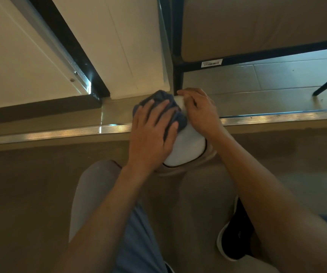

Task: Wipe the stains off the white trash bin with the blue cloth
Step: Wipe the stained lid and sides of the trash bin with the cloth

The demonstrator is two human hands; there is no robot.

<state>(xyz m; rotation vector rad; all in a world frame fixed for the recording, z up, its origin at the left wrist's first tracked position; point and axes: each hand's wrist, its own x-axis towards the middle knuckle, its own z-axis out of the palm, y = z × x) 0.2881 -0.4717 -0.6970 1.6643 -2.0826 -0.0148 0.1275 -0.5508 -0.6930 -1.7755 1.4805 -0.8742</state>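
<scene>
- Brown floor (30,184), crossed by a metal threshold strip (60,133)
- White trash bin (186,148) standing across the strip
- Black-and-white shoe (235,233) on the floor

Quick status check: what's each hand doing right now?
Left hand presses blue cloth flat on white trash bin. Right hand steadies bin. Nothing in the way.
</scene>
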